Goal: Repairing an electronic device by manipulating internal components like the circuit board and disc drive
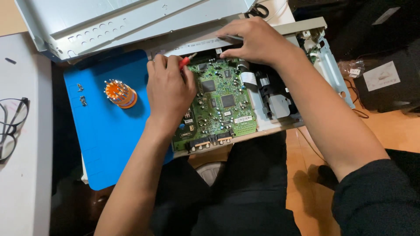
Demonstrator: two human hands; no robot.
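Currently the left hand (169, 89) sits mid-frame, fingers curled shut around a red-handled screwdriver (185, 60); only the red grip end pokes out above the knuckles, pointing up-right, and the tip is hidden. That hand rests over the left edge of a green circuit board (223, 109), which lies at frame centre inside an opened grey player chassis (280, 109). Right hand (256, 41) is in the upper centre, palm down, fingers bent and pressing on the board's top edge and the pale front strip of the chassis; can't tell whether it pinches anything underneath. Board carries several black chips, a white label and a row of connectors along its lower edge. Right of the board: grey plastic drive mechanism and a white ribbon cable (248, 78), just beside the right hand. Removed metal cover (131, 19) lies tilted across the upper left of the frame. Blue work mat (105, 131) sits left of the board, partly under it; on it an orange round bit holder (120, 93) stands upright, with two small screws (82, 94) near it to the left. Black-framed glasses (11, 126) rest on the white surface at the far left edge. Black scissors handle (258, 9) shows at the top, above the right hand.
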